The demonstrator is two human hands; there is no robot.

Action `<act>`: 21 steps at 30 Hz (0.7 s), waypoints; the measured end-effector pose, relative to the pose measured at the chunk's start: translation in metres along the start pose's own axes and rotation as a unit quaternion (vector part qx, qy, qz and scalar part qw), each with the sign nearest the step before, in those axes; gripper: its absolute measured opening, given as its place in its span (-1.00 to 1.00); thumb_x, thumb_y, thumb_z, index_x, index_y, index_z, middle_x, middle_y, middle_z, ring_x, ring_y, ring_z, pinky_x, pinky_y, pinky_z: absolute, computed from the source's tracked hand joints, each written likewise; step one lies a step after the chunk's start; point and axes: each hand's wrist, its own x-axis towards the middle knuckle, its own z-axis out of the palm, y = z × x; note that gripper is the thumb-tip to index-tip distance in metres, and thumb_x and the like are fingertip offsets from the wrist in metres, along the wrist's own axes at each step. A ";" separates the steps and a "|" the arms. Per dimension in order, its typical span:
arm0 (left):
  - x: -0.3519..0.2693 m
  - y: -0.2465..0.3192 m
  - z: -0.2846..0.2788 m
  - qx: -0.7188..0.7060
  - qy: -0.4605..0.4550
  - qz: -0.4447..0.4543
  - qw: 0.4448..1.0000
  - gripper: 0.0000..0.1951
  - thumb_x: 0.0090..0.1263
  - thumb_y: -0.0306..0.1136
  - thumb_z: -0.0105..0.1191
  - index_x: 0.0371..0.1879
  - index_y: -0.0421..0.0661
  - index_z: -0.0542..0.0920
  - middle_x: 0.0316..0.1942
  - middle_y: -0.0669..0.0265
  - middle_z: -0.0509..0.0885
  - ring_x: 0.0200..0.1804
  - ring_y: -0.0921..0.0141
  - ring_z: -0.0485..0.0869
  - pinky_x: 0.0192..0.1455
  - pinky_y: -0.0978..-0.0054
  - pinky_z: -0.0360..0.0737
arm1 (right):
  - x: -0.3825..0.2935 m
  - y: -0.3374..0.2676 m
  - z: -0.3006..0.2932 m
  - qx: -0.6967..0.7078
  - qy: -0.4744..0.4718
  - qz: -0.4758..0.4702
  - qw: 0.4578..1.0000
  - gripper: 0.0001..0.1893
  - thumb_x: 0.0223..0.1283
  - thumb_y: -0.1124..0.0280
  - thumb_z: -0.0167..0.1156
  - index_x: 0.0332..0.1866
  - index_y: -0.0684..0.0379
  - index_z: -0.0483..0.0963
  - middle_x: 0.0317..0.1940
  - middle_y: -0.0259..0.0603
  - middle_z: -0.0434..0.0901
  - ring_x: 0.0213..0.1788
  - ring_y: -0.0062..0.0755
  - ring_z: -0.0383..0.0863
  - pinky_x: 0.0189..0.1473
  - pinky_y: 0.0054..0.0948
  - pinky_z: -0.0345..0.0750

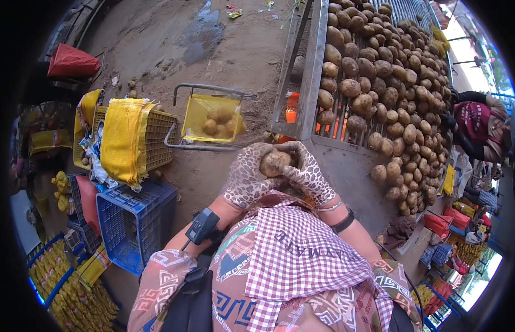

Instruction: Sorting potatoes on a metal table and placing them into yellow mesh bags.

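A brown, dirt-marked potato (275, 162) is held between both my hands, close to my chest. My left hand (248, 174), in a leopard-print glove, grips its left side. My right hand (305, 171), in a matching glove with a wristband behind it, holds the right side. Just beyond my right hand is the metal corner of a slatted sorting table (336, 145), heaped with many potatoes (390, 95). Ahead and to the left, a yellow mesh bag (190, 118) with several potatoes (220, 123) in it hangs open on a metal frame (207, 146).
At left, a yellow plastic crate (160, 141) carries stacked yellow mesh bags (124, 141), with a blue crate (137, 220) beside it. A red bag (72, 61) stands farther off. Across the sorting table is another person (479, 122). Filled yellow bags (74, 286) lie at lower left.
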 end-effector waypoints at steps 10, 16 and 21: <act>0.024 -0.007 0.039 -0.144 -0.100 -0.077 0.982 -0.26 -0.04 -0.19 0.51 0.15 -0.17 0.47 0.10 0.11 0.54 0.17 0.21 0.55 0.24 0.33 0.49 | -0.014 0.014 -0.033 -0.044 0.093 -0.055 0.993 -0.60 0.24 0.37 0.25 0.13 0.22 0.37 0.05 -0.23 0.49 0.15 -0.45 0.47 0.21 -0.38 0.46; 0.049 0.027 0.063 -0.369 -0.238 -0.207 0.874 -0.37 0.25 -0.15 0.31 0.25 -0.08 0.36 0.12 0.24 0.52 0.11 0.37 0.56 0.12 0.31 0.58 | -0.054 0.008 -0.063 0.016 0.163 -0.119 0.979 -0.53 0.25 0.34 0.24 0.22 0.23 0.34 0.11 -0.14 0.47 0.16 -0.41 0.48 0.25 -0.35 0.43; 0.094 0.042 0.084 -0.432 -0.208 -0.299 0.825 -0.46 0.22 0.01 0.26 0.15 0.07 0.49 -0.02 0.35 0.61 -0.11 0.42 0.59 -0.07 0.40 0.61 | -0.075 0.060 -0.125 -0.034 0.298 -0.107 0.948 -0.65 0.27 0.42 0.19 0.13 0.26 0.41 -0.05 -0.14 0.59 0.01 -0.43 0.60 0.04 -0.44 0.57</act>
